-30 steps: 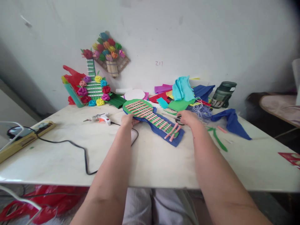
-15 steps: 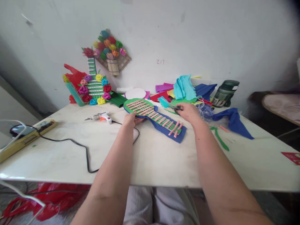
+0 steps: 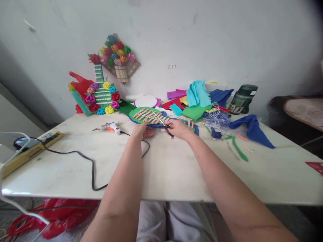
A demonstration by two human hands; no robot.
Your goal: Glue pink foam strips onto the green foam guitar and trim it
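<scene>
My left hand grips the near edge of a green paper guitar, thumb on top and fingers beneath. Pink sticks and white strings cross the guitar's face, and blue paper backs it. In my right hand is a pair of scissors with dark handles, the blades pointing up and left over the guitar. The right hand and wrist cover part of the guitar's neck. Just left of the left hand lies a white glue gun with an orange trigger.
A finished guitar with paper flowers leans on the wall at left. A power strip and black cord lie at left. Coloured paper, blue string, a dark green bottle and blue paper scraps are at right.
My right hand has brought the scissors left and nearer, from beyond the neck to across the guitar. The guitar now looks flatter. A small blue scrap shows on the table at right.
</scene>
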